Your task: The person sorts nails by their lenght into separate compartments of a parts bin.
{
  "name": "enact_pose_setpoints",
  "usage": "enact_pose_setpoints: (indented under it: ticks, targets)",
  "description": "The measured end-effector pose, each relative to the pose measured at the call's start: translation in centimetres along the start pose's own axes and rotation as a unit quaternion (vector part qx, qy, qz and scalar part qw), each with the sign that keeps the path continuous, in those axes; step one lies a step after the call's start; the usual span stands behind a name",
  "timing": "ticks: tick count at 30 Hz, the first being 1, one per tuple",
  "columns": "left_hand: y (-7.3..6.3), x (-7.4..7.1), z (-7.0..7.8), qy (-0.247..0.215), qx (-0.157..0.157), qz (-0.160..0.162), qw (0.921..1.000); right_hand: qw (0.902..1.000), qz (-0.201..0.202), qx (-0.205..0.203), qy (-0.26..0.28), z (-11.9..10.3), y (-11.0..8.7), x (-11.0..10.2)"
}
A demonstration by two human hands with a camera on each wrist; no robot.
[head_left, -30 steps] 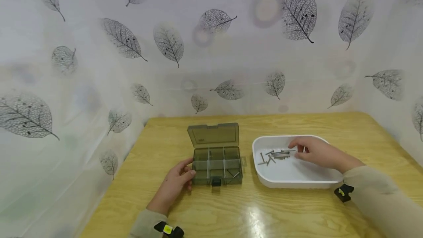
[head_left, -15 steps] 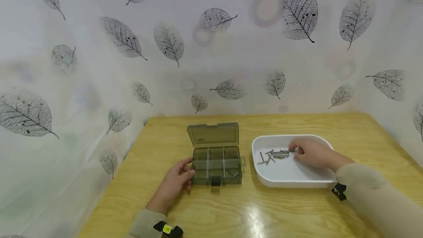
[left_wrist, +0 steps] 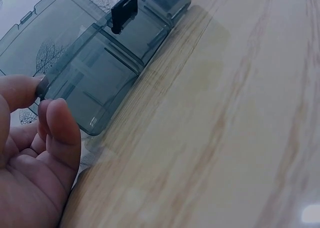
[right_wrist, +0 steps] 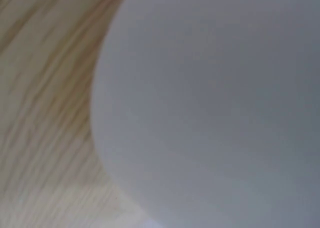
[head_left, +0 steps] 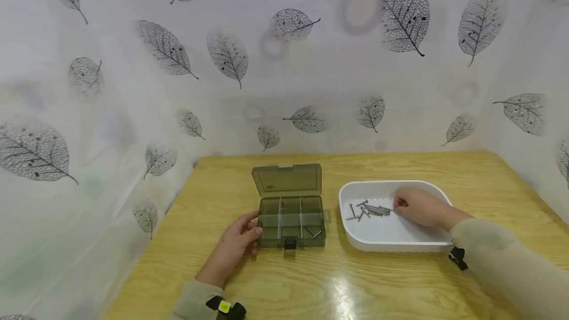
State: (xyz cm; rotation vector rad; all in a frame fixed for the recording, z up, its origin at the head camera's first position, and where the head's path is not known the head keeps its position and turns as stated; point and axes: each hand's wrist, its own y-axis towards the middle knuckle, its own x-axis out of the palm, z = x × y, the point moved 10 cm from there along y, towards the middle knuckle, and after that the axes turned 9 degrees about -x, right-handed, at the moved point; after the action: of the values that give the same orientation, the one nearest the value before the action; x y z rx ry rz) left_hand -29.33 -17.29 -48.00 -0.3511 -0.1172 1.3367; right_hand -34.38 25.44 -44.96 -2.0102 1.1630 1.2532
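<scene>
A smoky, see-through compartment box (head_left: 291,220) stands with its lid raised; several nails (head_left: 316,234) lie in its front right compartment. My left hand (head_left: 231,248) holds the box by its left side, and the left wrist view shows thumb and finger at the box's corner (left_wrist: 75,95). To the right is a white tray (head_left: 400,247) with a loose pile of metal nails (head_left: 377,210) in its left half. My right hand (head_left: 420,206) reaches into the tray, fingers curled and fingertips pinching the right end of a nail in the pile. Its fingertips are partly hidden.
Both containers stand on a wood-grain table (head_left: 293,285), with a gap between them. A pale curtain (head_left: 329,78) with a leaf print hangs behind and at both sides. The right wrist view is filled by the blurred white tray (right_wrist: 200,107) over the table.
My right hand has moved down at the nails, its fingers drawing together. The nails nearest the fingertips have turned slightly. My left hand stays at the box.
</scene>
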Motion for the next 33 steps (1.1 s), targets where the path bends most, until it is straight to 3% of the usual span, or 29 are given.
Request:
enact_pose_setpoints:
  ticks: [11, 16, 26, 33]
  targets:
    - [0.1, 0.0, 0.0, -0.002, -0.002, 0.000, 1.0000, 0.9999, 0.009, -0.013, -0.005, -1.1, -0.1, -0.8]
    - [0.0, 0.1, 0.1, 0.000, -0.003, -0.001, 1.0000, 0.9989, 0.026, -0.040, -0.002, -2.3, 0.1, -1.5]
    - [0.0, 0.1, 0.2, 0.008, 0.000, 0.002, 1.0000, 0.9940, 0.058, -0.077, 0.051, -7.4, 0.6, -2.9]
    - [-0.1, 0.1, 0.2, 0.012, -0.001, 0.006, 0.9999, 0.9872, 0.066, -0.119, 0.084, -11.3, 1.6, -2.2]
